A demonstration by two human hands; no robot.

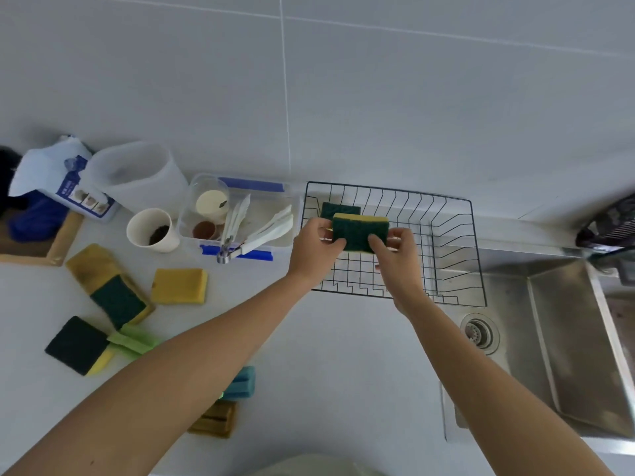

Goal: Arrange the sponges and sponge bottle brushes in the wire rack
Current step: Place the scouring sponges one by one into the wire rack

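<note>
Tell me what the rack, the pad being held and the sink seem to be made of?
Wire rack: thin dark metal rods, probably coated, in an open grid. Held sponge: soft yellow foam with a rough dark green scouring face, gripped by the left hand and right hand. Sink: likely stainless steel, brushed grey sheen.

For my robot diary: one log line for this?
both hands hold sponge | above wire rack | one sponge inside

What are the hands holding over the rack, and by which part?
Both hold one green-and-yellow sponge: left hand pinches its left end, right hand its right end.
</note>
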